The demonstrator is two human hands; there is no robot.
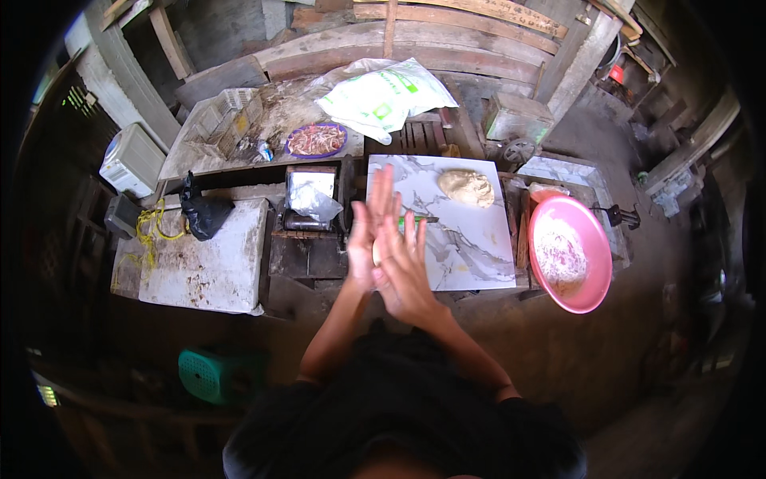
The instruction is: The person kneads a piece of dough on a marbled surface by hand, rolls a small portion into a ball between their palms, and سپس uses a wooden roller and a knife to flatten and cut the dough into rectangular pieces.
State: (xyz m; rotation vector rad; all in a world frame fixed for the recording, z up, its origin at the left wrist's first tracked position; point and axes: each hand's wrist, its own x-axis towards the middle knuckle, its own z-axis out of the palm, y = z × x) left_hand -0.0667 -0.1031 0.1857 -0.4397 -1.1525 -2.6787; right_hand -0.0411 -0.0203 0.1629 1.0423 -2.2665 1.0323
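My two hands are pressed palm to palm above the near left part of a marble-patterned board (471, 255), fingers stretched out and pointing away from me. Between the palms of my left hand (361, 247) and my right hand (404, 259) shows the edge of a small pale piece of dough (376, 254); most of it is hidden. A green-handled knife (423, 219) lies on the board just beyond my right fingers, partly covered by them. Toward the board's far right corner rests a larger lump of pale dough (467, 188).
A pink basin (604, 267) with white flour stands right of the board. Behind are a purple-rimmed plate (345, 140) of reddish strips and a white sack (387, 100). A black plastic bag (203, 209) sits on the white slab (203, 279) at left. A green stool (199, 375) stands below.
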